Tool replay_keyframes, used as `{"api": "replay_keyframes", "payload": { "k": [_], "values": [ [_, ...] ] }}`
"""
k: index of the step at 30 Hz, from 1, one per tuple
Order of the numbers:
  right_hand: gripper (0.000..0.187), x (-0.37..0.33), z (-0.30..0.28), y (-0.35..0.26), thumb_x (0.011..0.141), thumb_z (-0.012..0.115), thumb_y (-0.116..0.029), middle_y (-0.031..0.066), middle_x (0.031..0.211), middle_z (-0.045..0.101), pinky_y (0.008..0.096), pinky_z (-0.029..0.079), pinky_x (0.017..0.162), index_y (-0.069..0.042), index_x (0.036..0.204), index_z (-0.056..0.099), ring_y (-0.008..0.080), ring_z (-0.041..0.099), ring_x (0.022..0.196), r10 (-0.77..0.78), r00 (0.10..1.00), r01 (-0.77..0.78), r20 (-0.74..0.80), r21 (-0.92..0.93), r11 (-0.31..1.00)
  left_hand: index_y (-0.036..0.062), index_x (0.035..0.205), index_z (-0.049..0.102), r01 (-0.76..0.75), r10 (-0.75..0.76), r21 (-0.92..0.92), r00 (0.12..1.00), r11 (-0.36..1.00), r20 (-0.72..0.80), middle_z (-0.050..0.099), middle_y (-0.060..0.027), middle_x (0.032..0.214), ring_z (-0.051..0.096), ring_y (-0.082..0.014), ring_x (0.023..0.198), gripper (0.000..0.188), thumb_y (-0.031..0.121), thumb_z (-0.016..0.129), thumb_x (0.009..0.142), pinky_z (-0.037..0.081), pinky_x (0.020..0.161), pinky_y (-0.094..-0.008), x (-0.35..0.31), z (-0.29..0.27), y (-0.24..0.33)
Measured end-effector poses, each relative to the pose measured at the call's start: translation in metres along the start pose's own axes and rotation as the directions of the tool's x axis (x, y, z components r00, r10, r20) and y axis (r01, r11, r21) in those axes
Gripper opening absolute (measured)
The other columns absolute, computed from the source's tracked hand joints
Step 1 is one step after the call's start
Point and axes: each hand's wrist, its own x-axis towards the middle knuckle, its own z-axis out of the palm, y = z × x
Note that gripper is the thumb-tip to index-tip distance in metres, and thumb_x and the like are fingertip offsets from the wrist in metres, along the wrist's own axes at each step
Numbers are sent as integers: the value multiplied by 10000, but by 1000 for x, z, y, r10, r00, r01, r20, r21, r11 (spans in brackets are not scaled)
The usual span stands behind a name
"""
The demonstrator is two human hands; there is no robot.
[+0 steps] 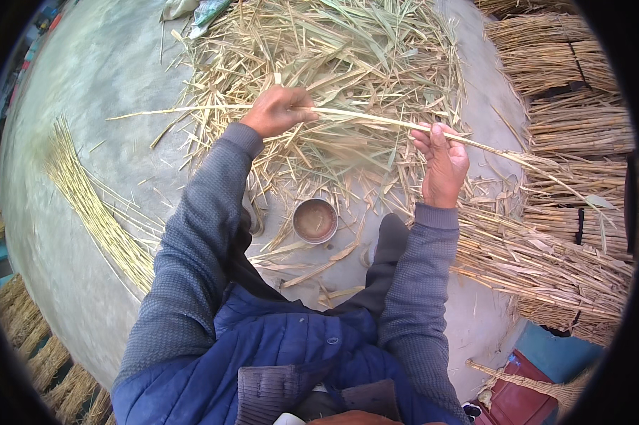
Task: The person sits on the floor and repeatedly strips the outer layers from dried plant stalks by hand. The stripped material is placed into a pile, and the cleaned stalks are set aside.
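Observation:
A long pale reed stalk (369,117) stretches across in front of me, its thin end to the left and its leafy end to the right. My left hand (278,110) is closed around it near the middle. A short pale piece sticks up beyond that fist; I cannot tell what it is. Farther right, my right hand (443,161) pinches the same stalk between thumb and fingers, palm partly turned up. Beneath both hands spreads a wide heap of stripped leaves and husks (333,64). A small round metal bowl (315,220) with brownish contents sits between my feet.
To the left lies a bunch of slim yellowish stalks (99,202) on the grey floor (78,92). A loose pile of unstripped reeds (546,258) is at my right, beside tied reed bundles (557,53). More bundles (32,326) lie at lower left; a dark red object (521,389) is at lower right.

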Motion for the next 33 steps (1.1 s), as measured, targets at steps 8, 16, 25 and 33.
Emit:
{"api": "replay_keyframes", "payload": {
  "k": [8, 16, 25, 33],
  "values": [
    [270, -10, 29, 17, 972, 673, -185, 151, 964, 701, 274, 590, 745, 35, 1103, 586, 207, 725, 853, 51, 993, -49, 110, -20, 999, 79, 889, 650, -90, 57, 489, 995, 868, 82, 659, -80, 764, 632, -292, 786, 274, 305, 776, 796, 411, 805, -408, 8, 24, 40],
    [315, -8, 12, 5, 985, 657, -236, 163, 966, 710, 273, 586, 749, 47, 1107, 596, 211, 726, 867, 83, 996, -82, 38, -40, 996, 82, 856, 703, -177, 202, 227, 975, 958, -92, 689, -70, 771, 635, -262, 759, 223, 296, 764, 835, 425, 789, -378, 18, 27, 54],
    [288, -8, 6, 1, 986, 657, -224, 161, 948, 708, 273, 592, 735, 54, 1041, 608, 240, 732, 872, 48, 998, -48, 32, 13, 999, 18, 942, 719, -152, 152, -114, 988, 982, -10, 715, -116, 782, 685, -222, 684, 249, 221, 799, 822, 517, 638, -354, 15, 25, 61],
    [235, -14, 17, 9, 993, 633, -178, 177, 1019, 715, 267, 598, 772, 27, 1098, 593, 235, 730, 922, 77, 994, -82, 72, 72, 994, 5, 947, 707, 71, -139, -358, 976, 931, -170, 748, -83, 845, 692, -121, 741, 171, 141, 773, 868, 550, 687, -258, 19, 42, 72]
  ]
}}
